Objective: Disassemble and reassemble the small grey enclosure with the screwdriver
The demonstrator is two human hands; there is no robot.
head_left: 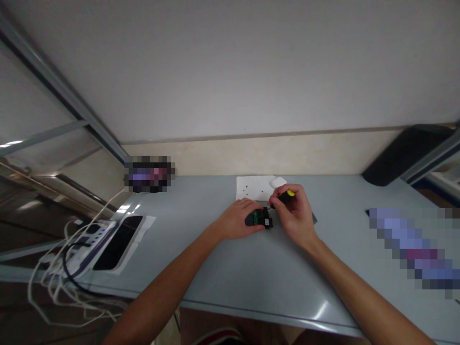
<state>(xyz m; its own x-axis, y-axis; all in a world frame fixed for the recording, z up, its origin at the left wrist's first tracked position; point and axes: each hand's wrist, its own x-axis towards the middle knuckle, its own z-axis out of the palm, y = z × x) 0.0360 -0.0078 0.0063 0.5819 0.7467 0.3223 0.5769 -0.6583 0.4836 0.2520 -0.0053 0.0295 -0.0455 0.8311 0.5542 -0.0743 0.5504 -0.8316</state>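
Centre of frame, slightly right: left hand [237,219] lies on the worktop [230,268], fingers curled narrow over a small black device [261,221], pinning it down; a green circuit board [256,216] shows in its opened top. Right hand [295,212] is closed in a pinch round a screwdriver [286,195] with a yellow and black handle, shaft angled down and left to the device. Whether the tip touches it is too small to tell. The hands are just beside each other with the device between them. Directly behind, towards the wall: a sheet of white paper [251,188] with a few dark specks, and a white rounded piece [277,181] at its right edge, partly hidden by the right hand. Lower left: a power strip [88,242] with white cables [53,287] trailing off the worktop edge, and a dark phone [118,242] beside it on white paper. Upper right: a slanted black object [406,153] against the wall. All are well apart from the hands.
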